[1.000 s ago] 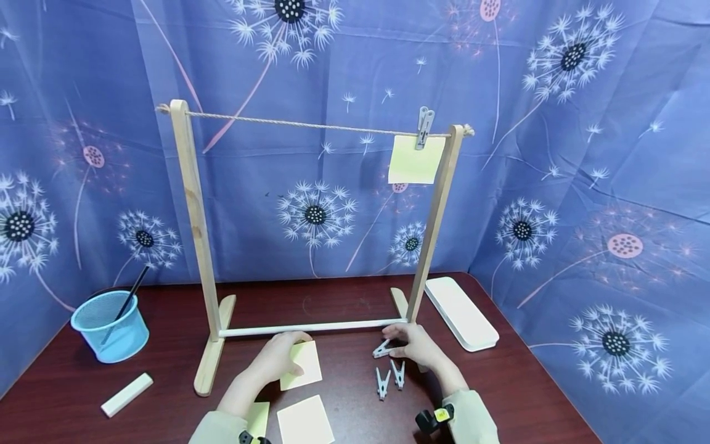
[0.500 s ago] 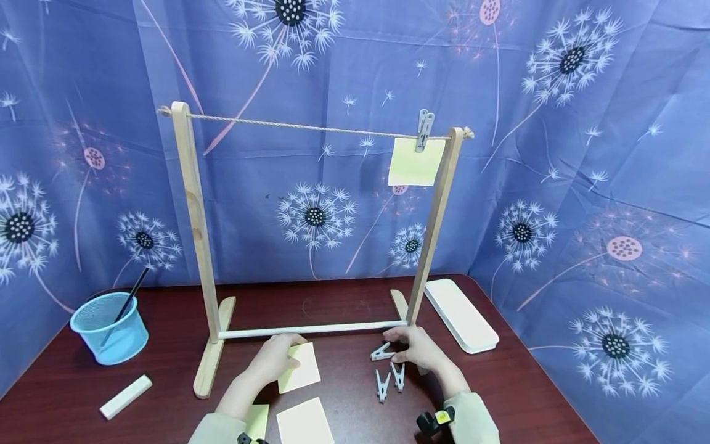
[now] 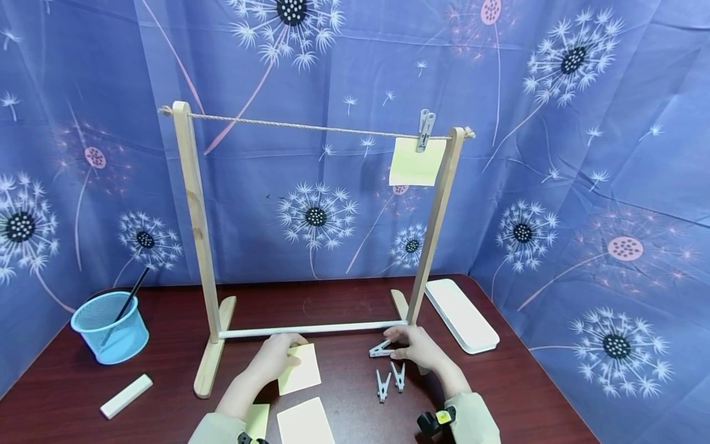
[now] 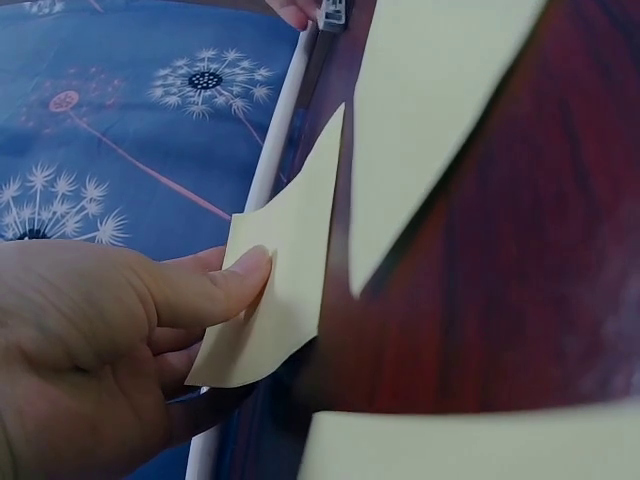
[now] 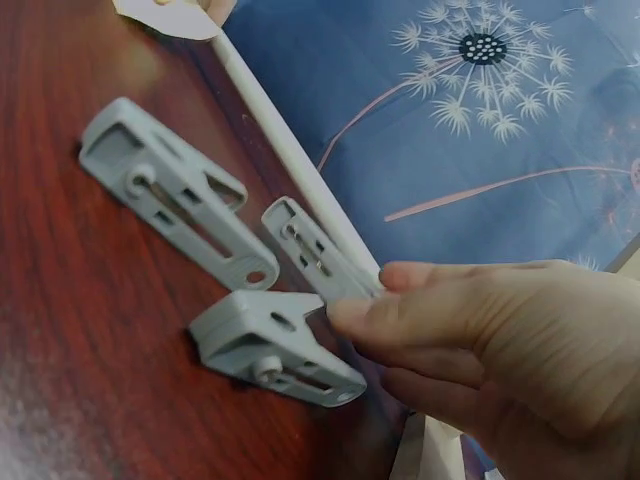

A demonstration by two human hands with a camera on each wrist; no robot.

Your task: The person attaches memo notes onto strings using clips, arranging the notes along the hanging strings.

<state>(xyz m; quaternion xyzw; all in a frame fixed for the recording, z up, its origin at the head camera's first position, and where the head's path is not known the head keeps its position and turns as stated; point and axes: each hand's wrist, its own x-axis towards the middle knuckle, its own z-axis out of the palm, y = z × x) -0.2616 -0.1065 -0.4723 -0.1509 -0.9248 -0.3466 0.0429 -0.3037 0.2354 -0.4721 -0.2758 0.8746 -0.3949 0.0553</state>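
Note:
My left hand pinches a pale yellow sticky note, thumb on its face. In the left wrist view this note bends a little and stands tilted over the dark tabletop. My right hand holds the handle end of a grey clothespin between thumb and fingers, low over the table. Two more clothespins lie just in front of it, one and another showing large in the right wrist view. Nearer the front edge are a second note and a third one, partly hidden by my left arm.
A wooden frame carries a rope, where a clothespin clips one note near the right post. A blue mesh cup and a white bar are at left. A white case lies at right.
The clothespin in my right hand has shifted slightly left and turned flatter. My left hand and its note have barely moved.

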